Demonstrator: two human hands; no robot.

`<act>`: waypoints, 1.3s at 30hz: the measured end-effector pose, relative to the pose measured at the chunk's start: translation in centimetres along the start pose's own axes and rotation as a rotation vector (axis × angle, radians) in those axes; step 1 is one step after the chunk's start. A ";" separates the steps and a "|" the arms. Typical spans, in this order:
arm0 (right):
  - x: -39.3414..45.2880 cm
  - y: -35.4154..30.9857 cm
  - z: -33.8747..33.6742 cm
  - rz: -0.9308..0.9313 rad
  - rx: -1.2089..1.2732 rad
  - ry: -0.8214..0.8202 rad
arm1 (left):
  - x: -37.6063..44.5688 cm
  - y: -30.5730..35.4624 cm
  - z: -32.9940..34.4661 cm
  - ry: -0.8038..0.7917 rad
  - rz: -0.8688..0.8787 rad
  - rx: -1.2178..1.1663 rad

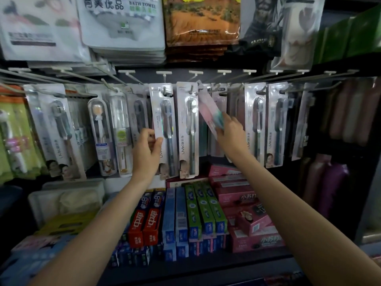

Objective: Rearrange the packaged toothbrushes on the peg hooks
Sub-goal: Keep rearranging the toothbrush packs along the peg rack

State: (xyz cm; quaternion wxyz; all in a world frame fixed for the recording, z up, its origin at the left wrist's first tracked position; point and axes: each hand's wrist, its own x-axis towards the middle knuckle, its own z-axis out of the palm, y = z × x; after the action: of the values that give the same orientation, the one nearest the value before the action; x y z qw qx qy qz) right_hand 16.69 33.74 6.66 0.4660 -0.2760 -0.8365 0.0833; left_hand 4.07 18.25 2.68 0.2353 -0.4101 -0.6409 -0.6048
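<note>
Left hand [147, 150]: gripping the edge of the white LMK toothbrush pack [165, 129]. Right hand [229, 131]: right of it, pinching a tilted pink-green toothbrush pack [208, 112].

A row of toothbrush packs [186, 129] hangs straight down on white peg hooks [165, 90]. Most are white cards w/ dark brushes. One white pack [164, 129] is pinched at its left edge by the left hand [147, 150]. A pink & teal pack [210, 114] tilts, top near a hook, bottom held in the right hand [231, 131].
</note>
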 end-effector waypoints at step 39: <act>-4.3 8.3 -2.1 0.373 0.297 0.126 | -0.4 -0.9 2.4 0.090 0.023 -0.030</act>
State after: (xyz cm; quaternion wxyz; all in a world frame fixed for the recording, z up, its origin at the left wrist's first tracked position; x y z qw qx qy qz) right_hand 23.41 38.09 1.41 0.5294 -0.3587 -0.7189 0.2726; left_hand 4.01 20.58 1.42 0.2644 -0.3934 -0.6158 -0.6294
